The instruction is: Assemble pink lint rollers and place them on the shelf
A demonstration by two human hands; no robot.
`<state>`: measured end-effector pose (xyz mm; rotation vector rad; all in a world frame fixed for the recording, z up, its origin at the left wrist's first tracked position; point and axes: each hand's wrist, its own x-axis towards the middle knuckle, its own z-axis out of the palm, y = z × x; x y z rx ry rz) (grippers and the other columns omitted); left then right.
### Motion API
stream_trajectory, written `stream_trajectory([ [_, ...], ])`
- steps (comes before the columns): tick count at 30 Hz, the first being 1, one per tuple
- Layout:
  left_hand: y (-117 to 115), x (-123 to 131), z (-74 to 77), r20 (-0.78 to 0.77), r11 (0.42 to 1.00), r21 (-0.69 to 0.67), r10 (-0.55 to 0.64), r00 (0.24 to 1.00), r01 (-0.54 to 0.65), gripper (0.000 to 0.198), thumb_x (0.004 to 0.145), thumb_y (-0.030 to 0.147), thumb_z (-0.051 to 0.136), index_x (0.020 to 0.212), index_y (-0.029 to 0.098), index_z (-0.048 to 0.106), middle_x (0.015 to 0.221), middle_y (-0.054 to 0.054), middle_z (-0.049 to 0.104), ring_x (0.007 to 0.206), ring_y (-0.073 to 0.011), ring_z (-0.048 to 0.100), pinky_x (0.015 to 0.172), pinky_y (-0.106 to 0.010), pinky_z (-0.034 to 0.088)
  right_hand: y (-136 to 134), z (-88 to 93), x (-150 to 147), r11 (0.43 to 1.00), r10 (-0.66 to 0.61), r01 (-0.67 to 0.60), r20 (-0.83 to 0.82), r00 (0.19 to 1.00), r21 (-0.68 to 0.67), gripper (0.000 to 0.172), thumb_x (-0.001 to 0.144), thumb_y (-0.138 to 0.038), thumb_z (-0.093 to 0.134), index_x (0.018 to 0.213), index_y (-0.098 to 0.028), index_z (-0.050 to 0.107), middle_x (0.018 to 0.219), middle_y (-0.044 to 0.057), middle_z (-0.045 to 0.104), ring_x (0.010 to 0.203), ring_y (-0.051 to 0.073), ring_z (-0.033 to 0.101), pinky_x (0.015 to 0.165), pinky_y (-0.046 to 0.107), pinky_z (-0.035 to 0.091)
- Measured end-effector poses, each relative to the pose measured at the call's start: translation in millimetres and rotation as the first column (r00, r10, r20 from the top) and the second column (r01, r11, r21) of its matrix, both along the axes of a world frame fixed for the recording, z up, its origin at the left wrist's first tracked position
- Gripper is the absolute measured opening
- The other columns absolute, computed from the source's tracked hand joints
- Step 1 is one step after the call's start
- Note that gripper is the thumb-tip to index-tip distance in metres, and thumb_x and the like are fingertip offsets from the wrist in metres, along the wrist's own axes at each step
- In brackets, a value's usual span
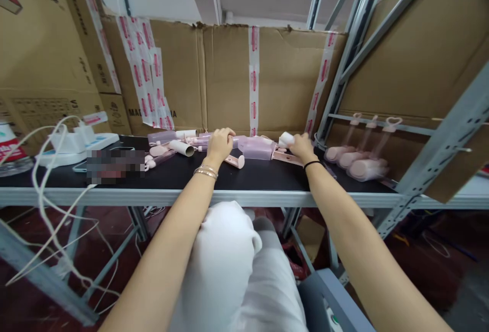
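Note:
My left hand [220,143] reaches across the black tabletop [263,175] with fingers curled over a pink tube-shaped part among several pink and white parts [179,146]. My right hand [301,147] is closed on a small white cap-like piece [286,139] next to a pink translucent block [259,147]. Flat pink clips [236,161] lie between the two hands. Bracelets are on my left wrist, a black band on my right.
Three assembled pink units [355,161] with stems stand at the right by the metal shelf post [435,164]. A white power strip [78,143] with cables sits at the left. Taped cardboard boxes [229,77] wall the back.

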<state>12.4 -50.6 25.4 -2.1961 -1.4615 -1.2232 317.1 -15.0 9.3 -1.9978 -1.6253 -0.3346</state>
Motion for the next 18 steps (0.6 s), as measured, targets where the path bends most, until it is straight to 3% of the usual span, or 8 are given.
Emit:
stream_trajectory([
  [2, 0.1, -7.0, -2.2, 0.053, 0.995, -0.061, 0.086, 0.995, -0.082, 0.033, 0.089, 0.013, 0.037, 0.103, 0.017, 0.068, 0.111, -0.009, 0.071, 0.109, -0.0246, 0.059, 0.098, -0.037, 0.043, -7.8, 6.0, -7.9, 0.970, -0.017, 0.049, -0.133, 0.991, 0.239, 0.046, 0.087, -0.032, 0.053, 0.127, -0.009, 0.053, 0.130, 0.022, 0.047, 0.116, 0.031, 0.053, 0.097, 0.042, 0.043],
  [4, 3.1, -9.3, -3.2, 0.058, 0.976, -0.140, 0.174, 0.983, -0.164, 0.035, 0.087, 0.013, 0.040, 0.109, 0.016, 0.066, 0.116, -0.011, 0.069, 0.115, -0.0279, 0.056, 0.100, -0.041, 0.042, -14.8, 17.4, -23.7, 0.892, 0.067, 0.035, -0.208, 0.976, 0.451, 0.050, 0.087, -0.030, 0.053, 0.131, -0.008, 0.047, 0.131, 0.022, 0.047, 0.121, 0.031, 0.049, 0.103, 0.043, 0.039],
  [8, 10.3, -13.2, -9.8, 0.055, 0.927, -0.202, 0.333, 0.941, -0.316, 0.037, 0.082, 0.011, 0.047, 0.114, 0.013, 0.064, 0.123, -0.019, 0.065, 0.126, -0.0353, 0.050, 0.104, -0.051, 0.036, -23.1, 36.0, -79.6, 0.769, 0.318, -0.114, -0.223, 0.921, 0.629, 0.050, 0.092, -0.029, 0.041, 0.137, -0.008, 0.036, 0.135, 0.021, 0.048, 0.126, 0.027, 0.045, 0.107, 0.038, 0.035],
  [12, 13.2, -21.3, -15.7, 0.171, 0.903, -0.353, 0.319, 0.932, -0.245, 0.031, 0.084, 0.016, 0.048, 0.110, 0.011, 0.065, 0.119, -0.025, 0.065, 0.121, -0.0383, 0.056, 0.101, -0.056, 0.037, -27.5, 24.7, -133.3, 0.764, 0.481, -0.269, -0.239, 0.843, 0.587, 0.049, 0.096, -0.035, 0.035, 0.138, -0.010, 0.034, 0.135, 0.021, 0.050, 0.123, 0.025, 0.050, 0.104, 0.035, 0.039],
  [15, 18.5, -20.2, -14.6, 0.193, 0.905, -0.395, 0.252, 0.948, -0.160, 0.028, 0.087, 0.023, 0.046, 0.105, 0.013, 0.066, 0.116, -0.022, 0.068, 0.118, -0.0353, 0.059, 0.102, -0.055, 0.039, -30.0, 7.0, -146.4, 0.729, 0.601, -0.547, -0.001, 0.799, 0.411, 0.047, 0.090, -0.033, 0.054, 0.130, -0.010, 0.045, 0.128, 0.021, 0.056, 0.118, 0.030, 0.052, 0.104, 0.041, 0.038],
  [17, 23.9, -15.1, -12.1, 0.260, 0.947, -0.319, 0.114, 0.959, -0.026, 0.032, 0.089, 0.023, 0.043, 0.111, 0.014, 0.064, 0.124, -0.018, 0.065, 0.123, -0.0283, 0.057, 0.107, -0.047, 0.039, -31.0, -0.7, -145.2, 0.699, 0.661, -0.670, 0.132, 0.739, 0.251, 0.046, 0.085, -0.029, 0.064, 0.124, -0.010, 0.050, 0.123, 0.021, 0.059, 0.113, 0.031, 0.054, 0.102, 0.042, 0.039],
  [18, 26.5, -12.0, -10.7, 0.349, 0.963, -0.244, -0.021, 0.937, 0.113, 0.034, 0.088, 0.021, 0.042, 0.115, 0.014, 0.062, 0.127, -0.016, 0.064, 0.124, -0.0246, 0.056, 0.108, -0.042, 0.039, -31.3, -2.8, -143.8, 0.691, 0.678, -0.694, 0.151, 0.719, 0.202, 0.044, 0.084, -0.029, 0.066, 0.121, -0.010, 0.051, 0.121, 0.020, 0.060, 0.111, 0.031, 0.056, 0.100, 0.042, 0.041],
])
